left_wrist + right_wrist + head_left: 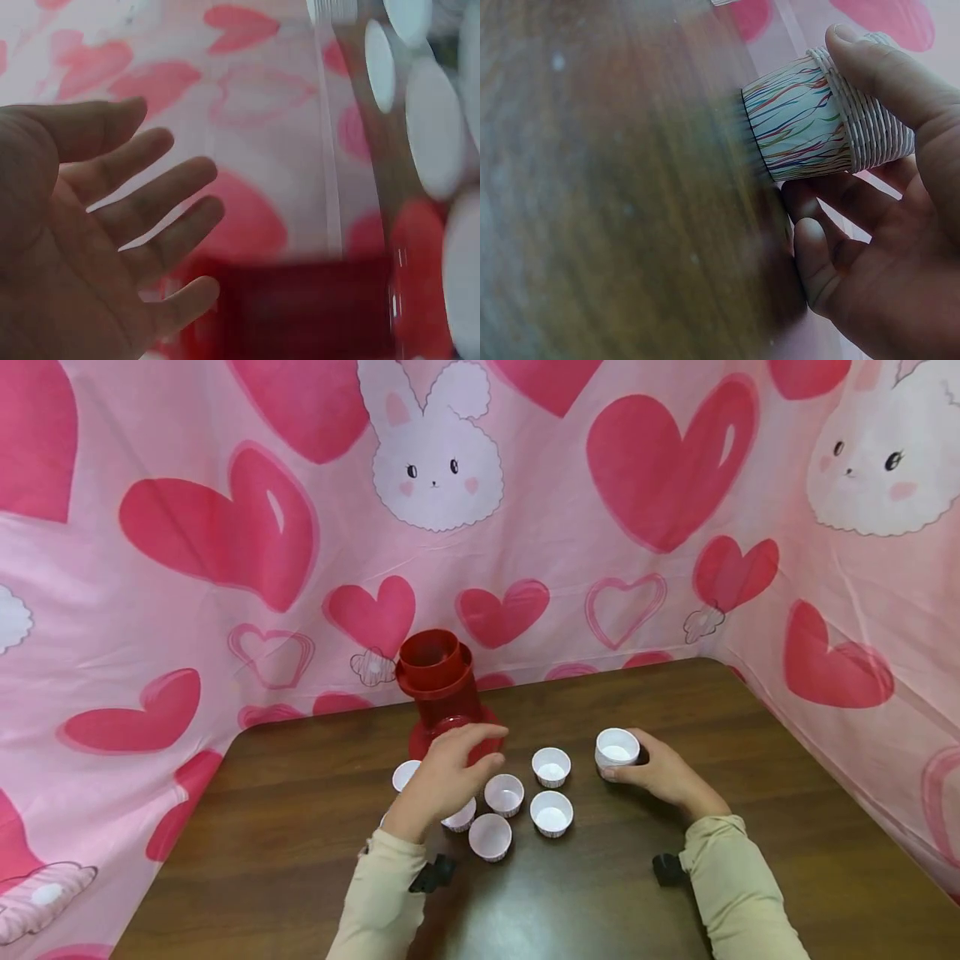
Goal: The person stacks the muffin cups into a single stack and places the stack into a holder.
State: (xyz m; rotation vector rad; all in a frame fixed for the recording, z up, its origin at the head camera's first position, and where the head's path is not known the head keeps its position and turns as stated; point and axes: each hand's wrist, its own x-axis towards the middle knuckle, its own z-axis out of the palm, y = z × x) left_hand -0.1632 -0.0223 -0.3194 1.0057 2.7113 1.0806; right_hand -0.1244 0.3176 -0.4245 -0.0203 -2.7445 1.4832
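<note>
A red jar (439, 692) with an open mouth stands at the back of the brown table (787, 827). My left hand (480, 753) hovers just in front of it, fingers relaxed and holding nothing; the left wrist view shows that open palm (112, 247) beside the blurred red jar (300, 311). Several white paper cups (551, 767) lie in a loose cluster below that hand. My right hand (626, 766) grips a small stack of cups (617, 747) standing on the table. In the right wrist view the thumb (877, 67) presses the pleated, colour-streaked cups (787, 127).
Pink cloth (600, 485) with hearts and rabbits walls in the table at the back and on the right. The table's rounded left corner (240, 739) and right corner (712, 664) meet the cloth. Bare wood lies at the front (570, 910).
</note>
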